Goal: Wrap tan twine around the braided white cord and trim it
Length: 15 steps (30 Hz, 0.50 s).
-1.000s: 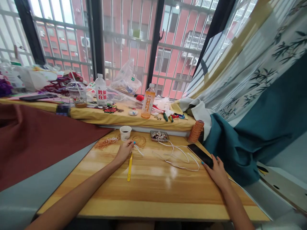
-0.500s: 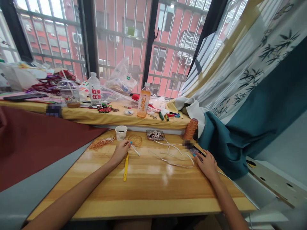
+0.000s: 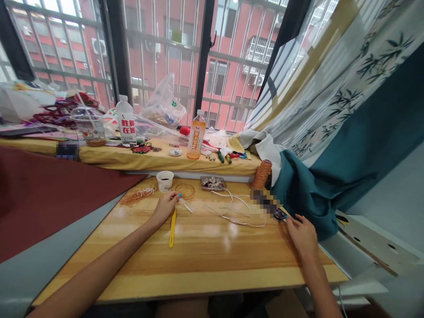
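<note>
From the head view, I am seeing my left hand [image 3: 164, 206] resting palm down on the pale wooden worktop [image 3: 198, 260], arm stretched forward, its grip pinched together on a thin white cord [image 3: 185, 204] beside the flat yellow plastic strip [image 3: 172, 221]. My right hand [image 3: 302, 236] is lying at the worktop's right edge, fingers loosely apart and touching the near end of a dark smartphone [image 3: 280, 215], not clamped on it. Since half a second ago the right hand is drawing back toward me along the phone; the left is staying put. The strip's long axis is running away from me, far end under the left hand.
</note>
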Available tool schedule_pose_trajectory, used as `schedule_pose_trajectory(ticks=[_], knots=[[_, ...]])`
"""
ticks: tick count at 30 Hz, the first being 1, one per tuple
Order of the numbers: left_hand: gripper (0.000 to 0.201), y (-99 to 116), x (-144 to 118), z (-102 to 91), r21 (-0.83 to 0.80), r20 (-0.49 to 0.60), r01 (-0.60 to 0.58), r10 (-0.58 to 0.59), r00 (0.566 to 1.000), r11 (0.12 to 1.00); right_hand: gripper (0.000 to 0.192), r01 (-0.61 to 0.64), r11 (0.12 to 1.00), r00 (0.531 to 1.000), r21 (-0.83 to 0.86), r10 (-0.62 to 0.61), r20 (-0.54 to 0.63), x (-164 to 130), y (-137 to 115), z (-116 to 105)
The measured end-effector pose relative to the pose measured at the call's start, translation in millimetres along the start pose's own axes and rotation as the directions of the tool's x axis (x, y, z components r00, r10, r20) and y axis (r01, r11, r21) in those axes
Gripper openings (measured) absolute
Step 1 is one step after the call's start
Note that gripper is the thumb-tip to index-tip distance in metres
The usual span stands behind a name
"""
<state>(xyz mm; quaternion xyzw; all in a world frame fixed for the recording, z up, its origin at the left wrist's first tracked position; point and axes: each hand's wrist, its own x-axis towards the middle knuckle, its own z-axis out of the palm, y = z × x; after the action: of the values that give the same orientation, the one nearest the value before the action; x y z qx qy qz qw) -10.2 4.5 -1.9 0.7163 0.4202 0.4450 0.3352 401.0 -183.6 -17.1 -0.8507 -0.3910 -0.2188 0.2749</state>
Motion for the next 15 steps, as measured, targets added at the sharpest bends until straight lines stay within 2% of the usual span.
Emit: schedule_pose_trajectory(ticks=[4,7,9,11,13,15], knots=[[0.025,-5,1,1.8,-0.007,-0.023,0.000,-0.001,1.000,1.000,0.040,0.076,0.992,0.989,-0.098,-0.062,0.135,-2,-18,2],[0.025,-8,2,2.7,0.004,-0.006,-0.010,0.010,1.000,1.000,0.041,0.183,0.983,0.964,-0.029,-0.173,0.204,5,-26,9],[0.026,-10,3,2.9,0.017,0.008,-0.022,0.022,1.000,1.000,0.047,0.149,0.986,0.972,0.072,-0.159,0.170,13,-26,12],[0.026,-11,4,3.0,0.034,0.019,-0.034,0.033,0.999,0.999,0.053,0.051,0.983,0.995,0.177,-0.065,0.073,20,-21,13],[0.026,-12,4,2.8,0.048,0.027,-0.049,0.047,0.998,0.998,0.055,-0.037,0.967,0.999,0.251,0.041,-0.010,26,-16,12],[0.027,-11,4,2.7,0.056,0.033,-0.056,0.054,0.998,0.997,0.055,-0.068,0.959,0.997,0.276,0.078,-0.024,30,-12,13]])
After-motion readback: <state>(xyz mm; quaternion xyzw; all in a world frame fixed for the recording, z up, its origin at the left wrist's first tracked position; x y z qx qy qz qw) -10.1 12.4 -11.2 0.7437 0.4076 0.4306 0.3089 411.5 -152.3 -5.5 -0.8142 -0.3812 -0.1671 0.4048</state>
